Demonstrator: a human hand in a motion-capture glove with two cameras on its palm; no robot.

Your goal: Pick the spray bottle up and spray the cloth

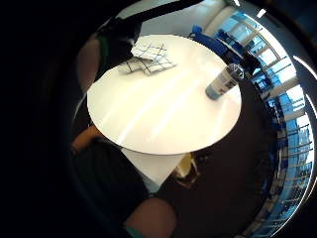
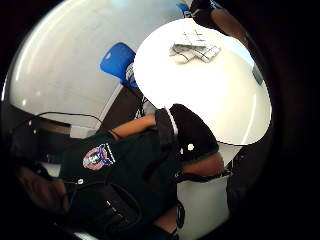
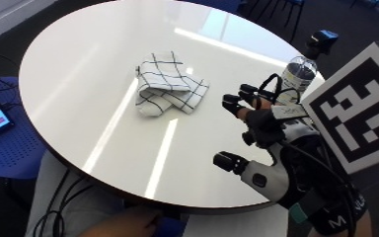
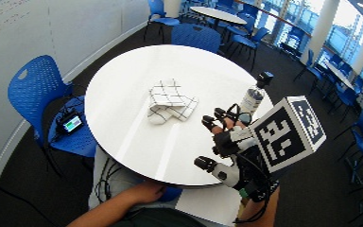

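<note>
- White and round, the desk [image 3: 78, 74] carries both task things; a checked cloth [image 3: 167, 91] lies folded near its middle; the spray bottle [image 3: 299, 74] stands upright near the far edge, well apart from the cloth
- Nothing of the task looks done, as I judge it; the bottle is not picked up and the cloth shows no sign of spraying; the reach, the grasp, the lift and the spray are all left
- Black-gloved, the right hand [image 3: 262, 133] hovers above the desk's near edge, fingers spread and only slightly bent, holding nothing; it is raised, fingertips towards the bottle, near it but not touching
</note>
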